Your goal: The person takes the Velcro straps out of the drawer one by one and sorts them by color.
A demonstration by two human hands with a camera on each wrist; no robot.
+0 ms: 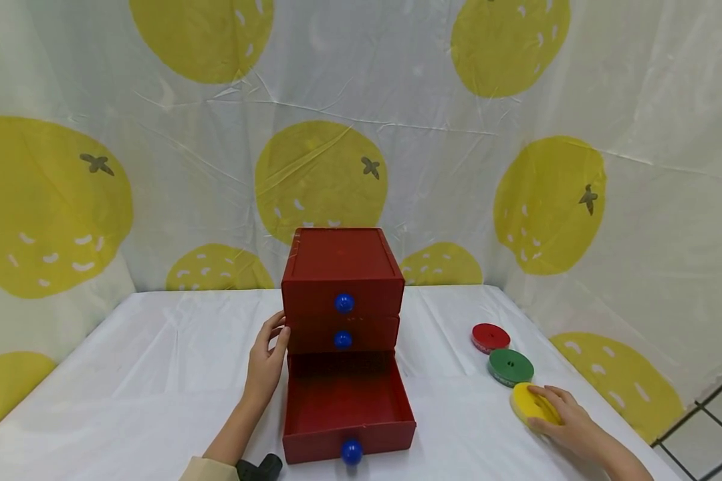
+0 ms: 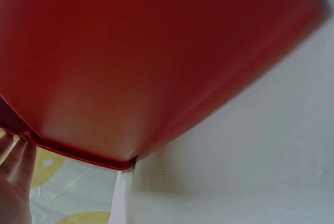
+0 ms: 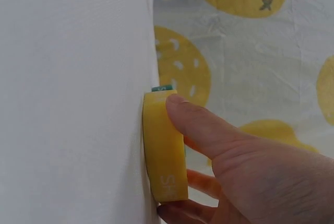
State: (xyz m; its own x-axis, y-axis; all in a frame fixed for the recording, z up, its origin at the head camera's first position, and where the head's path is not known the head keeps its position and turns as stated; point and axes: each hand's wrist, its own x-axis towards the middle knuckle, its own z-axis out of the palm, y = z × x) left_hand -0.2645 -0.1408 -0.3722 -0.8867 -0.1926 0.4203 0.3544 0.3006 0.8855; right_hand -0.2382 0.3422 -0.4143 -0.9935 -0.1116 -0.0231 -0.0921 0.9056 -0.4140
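A red three-drawer cabinet (image 1: 344, 254) with blue knobs stands mid-table, its bottom drawer (image 1: 349, 439) pulled out and bare inside. The fingers of my left hand (image 1: 267, 364) rest against the cabinet's left side, near the middle drawer; the left wrist view shows this hand (image 2: 15, 182) at the red edge. Off to the right, my right hand (image 1: 571, 421) grips a flat yellow roll (image 1: 526, 404) between thumb and fingers. In the right wrist view, the yellow roll (image 3: 164, 145) has pale lettering on its rim and lies at the white cloth.
Beyond the yellow roll lie a green roll (image 1: 511, 367) and a red roll (image 1: 490, 337), in a line. White cloth (image 1: 174, 374) covers the table. A fruit-print curtain (image 1: 409, 147) hangs behind, and a dark wire grid (image 1: 710, 417) stands at the far right.
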